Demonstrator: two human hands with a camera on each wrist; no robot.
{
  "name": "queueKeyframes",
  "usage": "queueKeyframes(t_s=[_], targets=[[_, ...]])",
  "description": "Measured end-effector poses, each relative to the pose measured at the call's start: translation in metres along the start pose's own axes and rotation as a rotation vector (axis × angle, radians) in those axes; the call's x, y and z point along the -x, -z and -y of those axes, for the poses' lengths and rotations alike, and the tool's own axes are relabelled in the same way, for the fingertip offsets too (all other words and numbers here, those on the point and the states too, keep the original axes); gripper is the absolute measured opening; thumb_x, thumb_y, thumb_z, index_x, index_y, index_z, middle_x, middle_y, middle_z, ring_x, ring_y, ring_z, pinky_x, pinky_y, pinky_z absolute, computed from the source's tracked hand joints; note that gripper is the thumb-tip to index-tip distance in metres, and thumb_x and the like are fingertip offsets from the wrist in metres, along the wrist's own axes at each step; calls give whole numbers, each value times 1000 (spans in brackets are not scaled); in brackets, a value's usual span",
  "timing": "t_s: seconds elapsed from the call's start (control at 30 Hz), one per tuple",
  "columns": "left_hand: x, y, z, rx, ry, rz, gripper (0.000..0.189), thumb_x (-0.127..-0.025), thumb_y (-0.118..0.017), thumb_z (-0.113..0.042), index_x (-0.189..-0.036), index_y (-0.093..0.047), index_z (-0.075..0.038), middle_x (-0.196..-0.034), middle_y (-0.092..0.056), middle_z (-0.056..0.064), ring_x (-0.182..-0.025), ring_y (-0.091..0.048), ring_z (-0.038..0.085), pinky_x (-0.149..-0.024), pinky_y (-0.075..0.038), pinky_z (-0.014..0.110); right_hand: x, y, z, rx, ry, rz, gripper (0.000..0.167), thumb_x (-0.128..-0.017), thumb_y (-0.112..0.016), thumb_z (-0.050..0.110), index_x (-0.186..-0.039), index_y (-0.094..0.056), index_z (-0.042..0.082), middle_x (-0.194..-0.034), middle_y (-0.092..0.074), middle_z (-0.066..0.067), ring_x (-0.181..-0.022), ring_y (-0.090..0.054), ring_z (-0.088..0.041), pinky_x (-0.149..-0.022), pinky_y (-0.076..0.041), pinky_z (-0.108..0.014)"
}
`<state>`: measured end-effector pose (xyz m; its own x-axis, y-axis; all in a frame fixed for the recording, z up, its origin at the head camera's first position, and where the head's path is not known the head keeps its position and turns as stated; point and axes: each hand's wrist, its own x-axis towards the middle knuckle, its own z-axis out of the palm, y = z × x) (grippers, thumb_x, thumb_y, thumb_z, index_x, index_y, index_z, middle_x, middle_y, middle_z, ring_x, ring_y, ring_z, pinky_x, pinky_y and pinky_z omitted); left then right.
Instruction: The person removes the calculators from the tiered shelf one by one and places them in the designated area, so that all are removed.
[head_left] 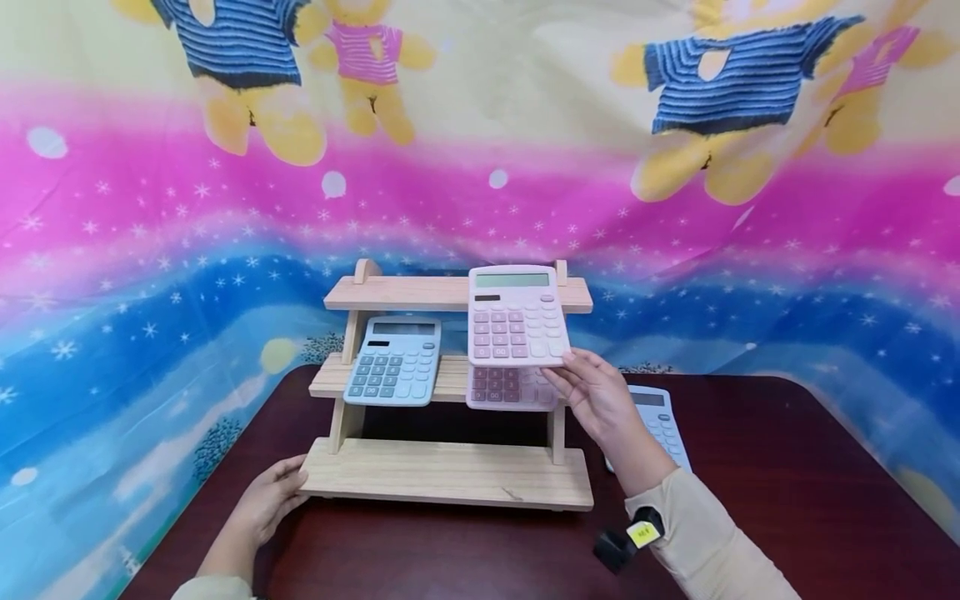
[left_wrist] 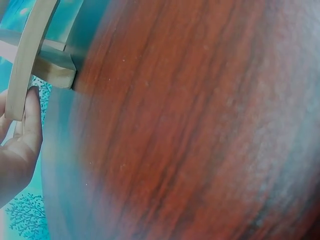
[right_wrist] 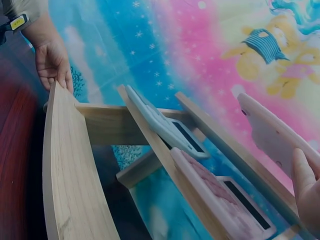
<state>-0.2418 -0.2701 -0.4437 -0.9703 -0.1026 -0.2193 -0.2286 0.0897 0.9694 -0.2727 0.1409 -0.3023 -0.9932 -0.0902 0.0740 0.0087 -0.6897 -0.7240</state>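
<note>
The upper pink calculator (head_left: 513, 325) is pinched low by the right hand (head_left: 600, 396) near the top shelf (head_left: 405, 293); judged light, rigid, smooth, best gripped by its sides. The bottom shelf (head_left: 442, 473) is gripped by the left hand (head_left: 267, 500).

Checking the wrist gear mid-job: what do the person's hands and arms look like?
The left hand and right hand are ungloved, below light beige sleeves. The right cuff has a black strap, a yellow label and a black device; the left arm also wears black gear with a yellow tag.
</note>
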Motion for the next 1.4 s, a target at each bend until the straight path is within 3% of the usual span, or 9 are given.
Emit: queueKeyframes(t_s=[0.33, 0.8, 1.4], targets=[[0, 2, 1, -7, -2, 11, 57, -90, -47, -16, -132, -18, 10, -125, -24, 35, -94, -51, 21, -83, -42, 37, 17, 16, 18, -39, 32, 38, 12, -86, -47, -4, -92, -58, -1, -98, -59, -12, -90, -57, -21, -81, -43, -34], [-2, 1, 3, 11, -20, 17, 59, -89, -48, -17, -132, -17, 10, -127, -24, 34, -96, -50, 20, -82, -42, 32, 35, 57, 41, -158, 114, 173, 23, -88, -38, -8, -99, -58, -8, -102, -59, -17, -94, -56, -27, -79, -43, -36], [-1, 3, 4, 14, -25, 29, 59, -90, -47, -17, -133, -16, 10, -128, -21, 34, -96, -50, 18, -81, -43, 29, 56, 98, 56, -268, 169, 166, 31, -90, -29, -9, -101, -58, -12, -104, -57, -20, -96, -54, -30, -80, -43, -38]])
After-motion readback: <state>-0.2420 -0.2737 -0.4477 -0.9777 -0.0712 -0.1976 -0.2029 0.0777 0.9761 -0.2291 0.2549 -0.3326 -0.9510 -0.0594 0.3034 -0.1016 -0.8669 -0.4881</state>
